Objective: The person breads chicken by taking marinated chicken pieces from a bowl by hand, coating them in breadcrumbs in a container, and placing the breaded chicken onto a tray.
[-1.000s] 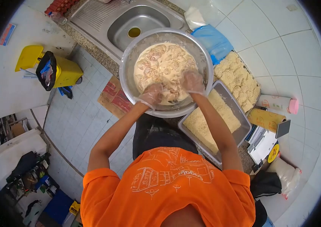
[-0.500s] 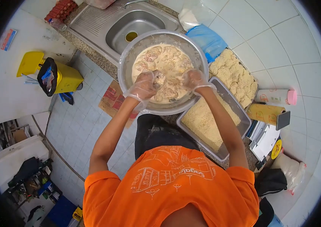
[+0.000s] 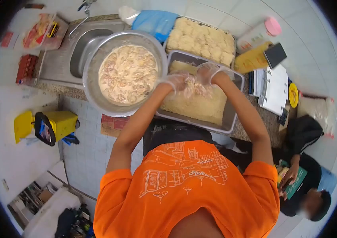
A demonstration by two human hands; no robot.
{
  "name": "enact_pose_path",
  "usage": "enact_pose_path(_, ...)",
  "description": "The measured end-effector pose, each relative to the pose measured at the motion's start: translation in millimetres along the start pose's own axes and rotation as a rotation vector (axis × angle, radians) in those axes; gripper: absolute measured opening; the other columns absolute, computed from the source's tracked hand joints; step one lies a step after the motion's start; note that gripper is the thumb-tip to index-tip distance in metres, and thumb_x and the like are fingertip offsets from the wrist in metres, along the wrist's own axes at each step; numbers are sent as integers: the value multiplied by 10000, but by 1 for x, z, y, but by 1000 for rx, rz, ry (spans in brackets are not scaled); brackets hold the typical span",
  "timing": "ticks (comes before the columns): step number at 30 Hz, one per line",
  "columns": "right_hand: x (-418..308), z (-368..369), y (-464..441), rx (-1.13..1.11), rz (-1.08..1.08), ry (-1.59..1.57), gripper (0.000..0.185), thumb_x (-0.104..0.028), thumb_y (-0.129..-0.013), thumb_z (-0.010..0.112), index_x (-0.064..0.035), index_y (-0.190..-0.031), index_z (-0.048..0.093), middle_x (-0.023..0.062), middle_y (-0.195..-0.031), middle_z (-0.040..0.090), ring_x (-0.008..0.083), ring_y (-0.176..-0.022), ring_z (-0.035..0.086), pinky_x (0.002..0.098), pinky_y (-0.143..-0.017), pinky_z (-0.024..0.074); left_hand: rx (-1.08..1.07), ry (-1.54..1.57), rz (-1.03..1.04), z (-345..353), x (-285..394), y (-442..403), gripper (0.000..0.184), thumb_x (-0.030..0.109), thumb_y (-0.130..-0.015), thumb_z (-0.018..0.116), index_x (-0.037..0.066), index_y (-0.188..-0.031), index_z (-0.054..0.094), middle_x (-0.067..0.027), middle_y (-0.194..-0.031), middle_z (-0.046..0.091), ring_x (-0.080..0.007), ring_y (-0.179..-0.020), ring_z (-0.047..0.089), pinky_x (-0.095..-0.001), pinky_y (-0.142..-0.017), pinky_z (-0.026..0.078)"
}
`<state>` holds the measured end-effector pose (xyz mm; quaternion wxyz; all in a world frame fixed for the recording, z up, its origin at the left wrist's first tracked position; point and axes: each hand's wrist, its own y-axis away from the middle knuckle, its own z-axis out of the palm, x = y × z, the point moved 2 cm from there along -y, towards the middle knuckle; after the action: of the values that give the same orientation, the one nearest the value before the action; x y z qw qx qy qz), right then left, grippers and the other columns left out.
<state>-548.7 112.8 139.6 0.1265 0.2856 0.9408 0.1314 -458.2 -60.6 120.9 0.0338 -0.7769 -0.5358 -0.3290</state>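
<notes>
In clear plastic gloves, my left hand point(image 3: 178, 81) and my right hand point(image 3: 209, 73) are close together over the grey tray point(image 3: 238, 89) of pale breadcrumbs point(image 3: 194, 110). Both are closed on wet, batter-coated pieces of raw meat point(image 3: 194, 88), which hang between them just above or against the crumbs; contact is hard to tell. The fingers are partly hidden by the meat and blur. To the left stands a large metal bowl point(image 3: 90, 79) with more meat in creamy batter point(image 3: 128, 74).
Behind the tray lies another tray of crumb-coated pieces point(image 3: 201, 39), beside a blue plastic bag point(image 3: 154, 23). A steel sink point(image 3: 82, 55) is behind the bowl. A cling film roll point(image 3: 252, 58) and papers point(image 3: 273, 89) stand right. Another person point(image 3: 307, 186) sits at the lower right.
Both hands have moved right, out of the batter bowl and over the crumb tray, carrying meat pieces. The view has turned right, and another person now shows at lower right.
</notes>
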Motion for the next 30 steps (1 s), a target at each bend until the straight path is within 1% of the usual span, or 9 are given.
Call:
enact_pose_path(5,39,95,84,216,701,-27,239,-217,-819,473,-49,-855,639,137,-903,648,314,-869,619,411,-751,484,-179,-627,-148,55,-3,-21,504,216,-851,451,56,-1327,419,-208,-1407,338,-398,-1223,413,-429,-1059,281)
enact_pose_path(7,12,147,125,32,749,-93,451,-401,-869,442,-37,-1101,572,205,-1103,582,312,-970,585,398,-797,473,14,-607,-71,125,-29,5,546,281,-861,453,19,-1336,394,-214,-1449,252,-410,-1247,378,-441,-1070,260)
enact_pose_path(9,-27,223,139,346,857,-161,562,-435,-874,432,-6,-1233,483,226,-1212,521,343,-1055,545,392,-850,459,-284,-47,-514,81,41,27,463,222,-909,356,14,-1319,412,-203,-1411,335,-363,-1309,302,-401,-1085,232)
enact_pose_path(13,-68,134,133,-109,1077,-1100,571,-418,-880,426,1,-1268,456,240,-1251,496,381,-1124,502,433,-928,411,-279,202,-502,124,62,8,512,288,-893,390,-1,-1316,406,-218,-1389,356,-360,-1294,323,-404,-1084,234)
enact_pose_path(15,-44,195,115,90,1170,-1773,543,-403,-884,420,-12,-1257,471,242,-1249,497,395,-1153,482,459,-959,381,-136,369,-575,119,69,-2,541,321,-885,407,-9,-1315,403,-226,-1379,367,-359,-1286,333,-405,-1084,236)
enact_pose_path(18,-24,102,106,8,1103,-878,502,-360,-875,433,3,-1211,515,243,-1265,483,384,-1142,491,449,-965,376,210,465,-615,99,58,-19,588,370,-873,432,-20,-1312,399,-237,-1362,384,-357,-1275,348,-407,-1083,238)
enact_pose_path(21,-17,72,75,135,956,-543,514,-289,-866,417,37,-1262,450,236,-1329,419,386,-1235,382,433,-1042,278,538,52,-287,83,33,-51,656,380,-847,490,-3,-1358,341,-228,-1372,368,-361,-1298,305,-422,-1097,205)
enact_pose_path(23,-22,142,44,391,757,-37,557,-259,-851,426,46,-1314,380,229,-1385,355,390,-1293,298,439,-1083,205,313,-245,-256,111,27,-45,683,372,-836,504,10,-1380,306,-217,-1402,324,-360,-1315,265,-425,-1108,176)
enact_pose_path(30,-16,115,43,50,772,-303,654,-296,-883,366,20,-1421,170,172,-1509,75,358,-1388,43,449,-1123,34,123,-404,-187,113,16,-58,737,401,-836,506,44,-1420,232,-184,-1470,200,-337,-1363,159,-421,-1128,93)
